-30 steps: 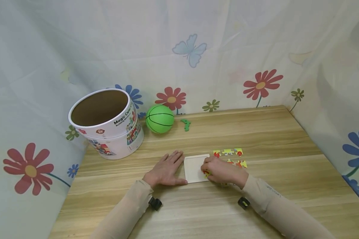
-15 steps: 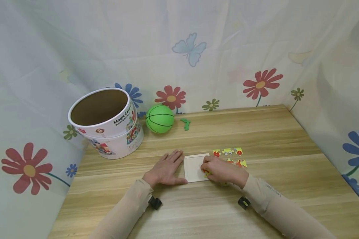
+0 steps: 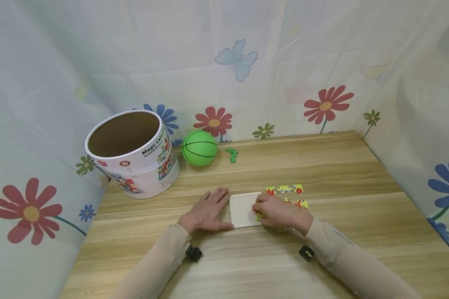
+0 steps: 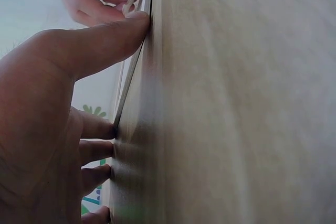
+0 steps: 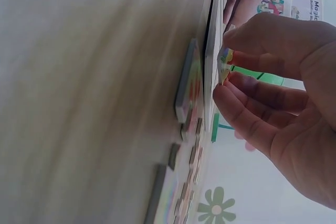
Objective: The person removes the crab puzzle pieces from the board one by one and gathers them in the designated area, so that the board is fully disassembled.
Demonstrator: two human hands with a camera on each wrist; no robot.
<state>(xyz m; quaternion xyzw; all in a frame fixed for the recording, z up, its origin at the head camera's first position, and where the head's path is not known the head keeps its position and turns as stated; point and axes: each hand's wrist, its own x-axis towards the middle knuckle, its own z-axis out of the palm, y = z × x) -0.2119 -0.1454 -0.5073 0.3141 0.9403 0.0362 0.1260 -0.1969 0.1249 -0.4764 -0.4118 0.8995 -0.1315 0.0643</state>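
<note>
A pale, square puzzle tray (image 3: 243, 210) with a raised rim lies flat on the table. My left hand (image 3: 208, 211) rests along its left side, fingers spread, with the thumb at the near left corner. In the left wrist view the thumb (image 4: 113, 40) presses at the tray's edge. Over the tray's right part, my right hand (image 3: 280, 211) pinches a yellow and red jigsaw piece (image 3: 260, 215) between thumb and fingers. From the right wrist, the jigsaw piece (image 5: 225, 62) shows tilted, close over the tray. More jigsaw pieces (image 3: 285, 189) lie in rows to the right, some hidden beneath the right hand.
At the back left stands a large white bucket (image 3: 149, 182) with printed pictures. A green ball (image 3: 199, 148) sits beside it, then a small green curved piece (image 3: 232, 155). A flowered cloth (image 3: 269, 99) hangs behind the wooden table (image 3: 340, 166).
My right hand has shifted very slightly to the right, still pinching the jigsaw piece. The left hand stays in place at the tray.
</note>
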